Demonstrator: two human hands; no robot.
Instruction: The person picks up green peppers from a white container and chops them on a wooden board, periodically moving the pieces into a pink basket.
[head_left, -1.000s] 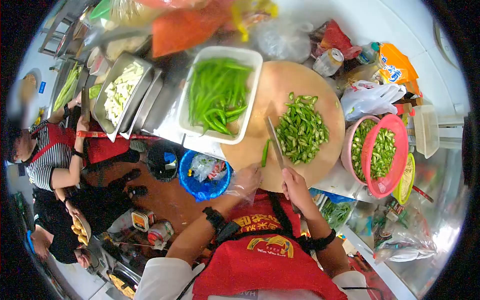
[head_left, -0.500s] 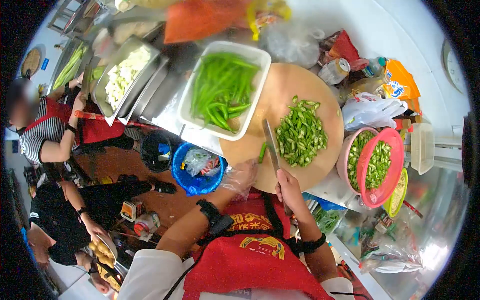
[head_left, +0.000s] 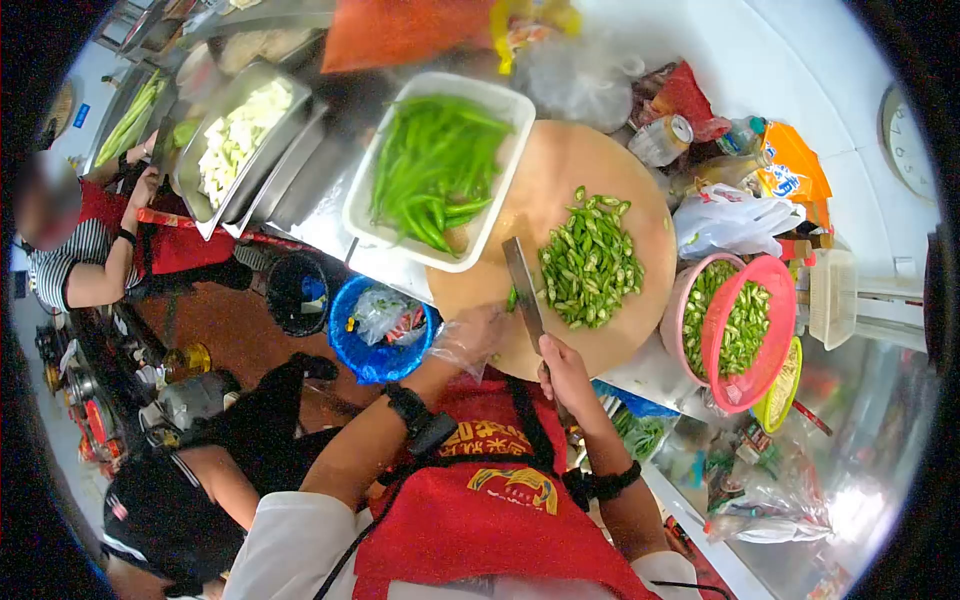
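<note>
My right hand (head_left: 565,372) is wrapped round the handle of a kitchen knife (head_left: 524,290), whose blade stands over the round cutting board (head_left: 610,155). My left hand (head_left: 478,332), in a clear plastic glove, is closed at the board's near left edge; its fingers are blurred. From its fingertips a short piece of green chili pepper (head_left: 512,299) sticks out, close beside the blade. To the right of the knife lies a heap of sliced green chilies (head_left: 592,262). A white tub (head_left: 358,205) of whole green chilies (head_left: 440,165) rests against the board's left side.
Right of the board, a pink basket (head_left: 765,385) and bowl (head_left: 668,320) hold more sliced chilies. Plastic bags (head_left: 735,222) and a can (head_left: 661,141) crowd behind. Left are metal pans (head_left: 212,205) and a blue-lined bin (head_left: 345,352). Two co-workers (head_left: 95,265) are at the left.
The chili piece at my left fingertips looks shorter, and the blade has tilted a little. The whole view has shifted slightly. The nearer co-worker at lower left has turned and bent over.
</note>
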